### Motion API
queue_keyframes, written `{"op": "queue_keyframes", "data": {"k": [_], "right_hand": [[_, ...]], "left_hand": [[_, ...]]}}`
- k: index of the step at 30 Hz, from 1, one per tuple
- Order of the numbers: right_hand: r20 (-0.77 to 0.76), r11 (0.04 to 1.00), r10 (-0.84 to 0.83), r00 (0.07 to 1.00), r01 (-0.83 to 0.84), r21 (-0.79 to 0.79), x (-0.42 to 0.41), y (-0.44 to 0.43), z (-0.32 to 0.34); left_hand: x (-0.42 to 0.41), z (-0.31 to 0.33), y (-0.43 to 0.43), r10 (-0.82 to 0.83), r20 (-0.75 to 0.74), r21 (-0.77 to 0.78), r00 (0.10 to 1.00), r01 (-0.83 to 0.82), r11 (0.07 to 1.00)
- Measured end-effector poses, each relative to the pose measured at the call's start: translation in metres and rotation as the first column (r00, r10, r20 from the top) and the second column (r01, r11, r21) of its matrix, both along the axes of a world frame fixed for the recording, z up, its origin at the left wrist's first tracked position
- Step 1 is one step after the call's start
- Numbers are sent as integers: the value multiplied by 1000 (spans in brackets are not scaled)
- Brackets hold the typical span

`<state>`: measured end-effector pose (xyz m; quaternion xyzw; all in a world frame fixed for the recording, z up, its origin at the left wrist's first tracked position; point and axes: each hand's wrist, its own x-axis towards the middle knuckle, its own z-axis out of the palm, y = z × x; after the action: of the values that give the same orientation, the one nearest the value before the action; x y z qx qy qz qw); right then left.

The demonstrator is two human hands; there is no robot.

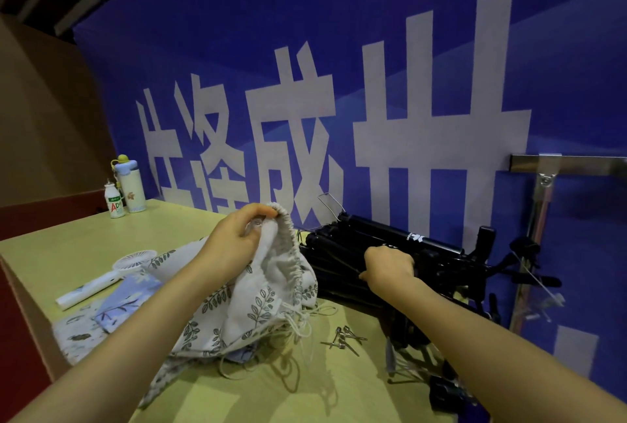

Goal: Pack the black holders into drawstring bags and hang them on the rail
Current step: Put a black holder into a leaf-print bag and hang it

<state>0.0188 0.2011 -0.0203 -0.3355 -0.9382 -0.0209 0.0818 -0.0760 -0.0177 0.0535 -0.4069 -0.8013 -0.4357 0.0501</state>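
My left hand (237,236) grips the gathered rim of a white leaf-print drawstring bag (258,300) and lifts it above the table, mouth facing right. To its right a pile of black holders (390,239) lies against the blue wall. My right hand (390,266) is closed on one of the black holders in that pile. More bags (112,314), some blue-patterned, lie flat under and left of the lifted one, with loose cords trailing toward me. The metal rail (576,164) is fixed on the wall at upper right, on a shiny upright post.
Small metal pins (342,339) lie on the yellow-green table (237,399). A white hand fan (101,281) rests at left. Two bottles (125,190) stand at the far left corner. More black holders (444,392) hang off the table's right edge.
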Motion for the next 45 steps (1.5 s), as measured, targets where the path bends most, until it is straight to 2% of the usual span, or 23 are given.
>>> {"op": "queue_keyframes", "data": {"k": [6, 13, 19, 23, 25, 28, 32, 36, 39, 43, 45], "right_hand": [[-79, 999, 41, 996, -38, 38, 8, 1, 1], [-372, 991, 114, 921, -79, 106, 15, -5, 25], [-535, 980, 179, 826, -99, 175, 31, -10, 44], [-623, 976, 217, 752, -168, 138, 44, -13, 52], [-632, 968, 247, 734, -217, 126, 51, -14, 54], [-603, 938, 341, 721, -298, 174, 58, -15, 56], [-529, 907, 420, 737, -313, 283, 63, -23, 60], [-526, 904, 424, 738, -303, 303, 64, -32, 64], [-533, 896, 440, 723, -309, 320, 68, -36, 63], [-515, 852, 520, 681, -376, 363, 77, -35, 61], [-451, 808, 579, 679, -402, 430, 78, -34, 57]], "left_hand": [[-1, -1, -3, -22, -1, 46, 1000, 22, 999], [0, 3, -5, 70, 69, 69, 995, -75, 995], [-7, 4, -14, 149, 292, 192, 945, -211, 959], [-13, 10, -23, 222, 423, 254, 878, -350, 901], [-15, 16, -29, 223, 431, 254, 874, -355, 900], [-20, 27, -33, 227, 348, 204, 910, -309, 929], [-10, 39, -29, 231, 96, 104, 968, -240, 965], [4, 37, -15, 229, -170, -149, 958, -255, 955], [11, 37, -14, 254, -153, -120, 955, -273, 954], [-11, 45, -32, 303, 125, 73, 945, -314, 947], [-15, 48, -39, 292, 160, 98, 943, -309, 946]]}}
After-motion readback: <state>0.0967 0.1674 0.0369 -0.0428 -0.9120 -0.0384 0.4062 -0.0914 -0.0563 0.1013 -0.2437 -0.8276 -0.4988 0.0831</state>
